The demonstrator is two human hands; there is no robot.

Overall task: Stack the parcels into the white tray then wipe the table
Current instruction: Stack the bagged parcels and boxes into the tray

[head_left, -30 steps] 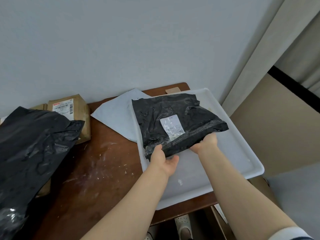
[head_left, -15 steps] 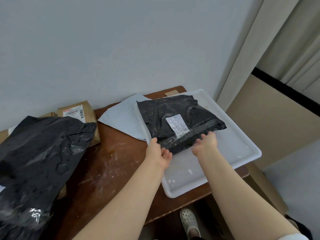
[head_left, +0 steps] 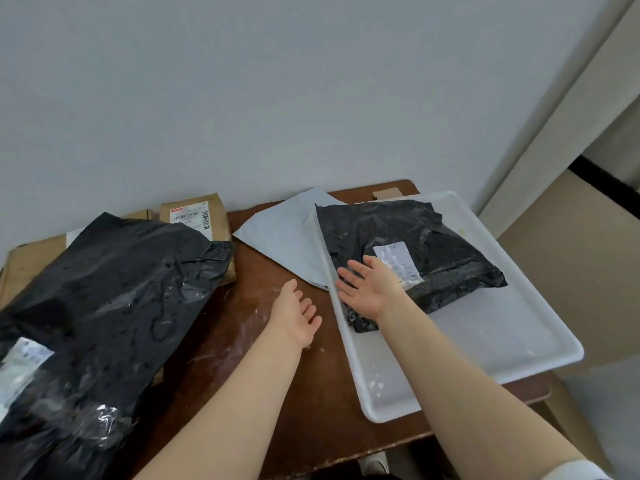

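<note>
A black plastic parcel [head_left: 433, 237] with a white label lies in the far half of the white tray [head_left: 485, 337] on the right of the brown table [head_left: 242, 341]. My right hand [head_left: 370, 285] hovers open, palm up, over the parcel's near left corner. My left hand [head_left: 294, 315] is open above the bare table, left of the tray. A large black parcel [head_left: 97, 306] lies on the table's left side. Behind it stands a brown paper parcel [head_left: 204, 216] with a barcode label. A pale blue-grey flat parcel [head_left: 287, 237] lies partly under the tray's far left edge.
The wall runs right behind the table. Brown cardboard [head_left: 24, 261] shows under the large black parcel. White smears mark the tabletop between the parcels. A curtain [head_left: 554, 116] hangs at the right, and a shoe [head_left: 374, 462] shows below the table's front edge.
Both hands have let go of the black parcel, which now rests in the tray. They have drawn back and moved left, fingers spread. The view has swung left.
</note>
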